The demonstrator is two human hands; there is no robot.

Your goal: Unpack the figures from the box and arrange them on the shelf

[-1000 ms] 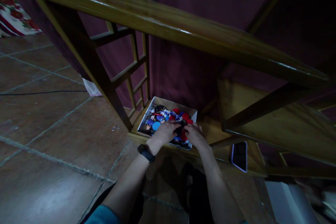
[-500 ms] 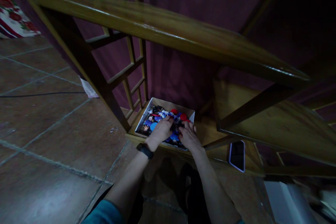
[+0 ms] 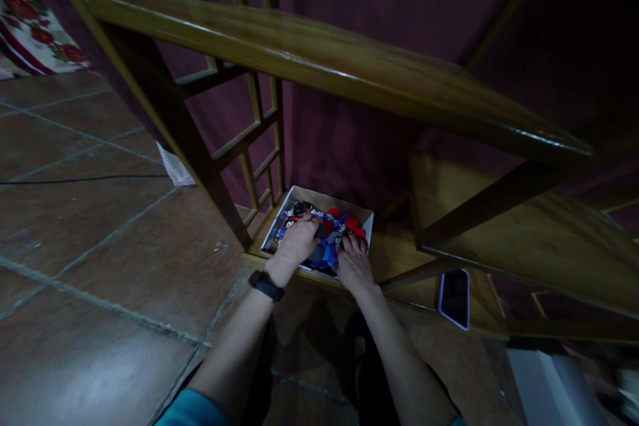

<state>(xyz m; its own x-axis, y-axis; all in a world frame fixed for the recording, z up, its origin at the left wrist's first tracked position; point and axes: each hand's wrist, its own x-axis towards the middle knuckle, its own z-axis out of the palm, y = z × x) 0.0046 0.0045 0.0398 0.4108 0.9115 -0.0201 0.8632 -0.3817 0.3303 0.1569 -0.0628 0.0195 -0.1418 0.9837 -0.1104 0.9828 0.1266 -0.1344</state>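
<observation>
A shallow white cardboard box [image 3: 344, 200] sits on the low wooden shelf, full of small colourful toy figures [image 3: 325, 251] in blue, red, black and white. Inside the box's left half, my left hand [image 3: 298, 239] lies over the figures with its fingers stretched out. On the right side, my right hand [image 3: 355, 263] rests on the figures near the front corner, its fingers spread. Both sets of fingertips touch the pile, and the figures under the palms are hidden. A dark band [image 3: 267, 285] circles my left wrist.
A glossy wooden rail [image 3: 319, 56] crosses above the box. Wooden lattice [image 3: 244, 136] stands to its left, and a slanted brace [image 3: 484, 206] to its right. A phone [image 3: 454, 299] lies on the shelf at right. A black cable [image 3: 84, 180] runs across the tiled floor.
My left hand has shifted left across the figures, and the two hands are farther apart. More blue and red figures show between them. The camera view has moved slightly.
</observation>
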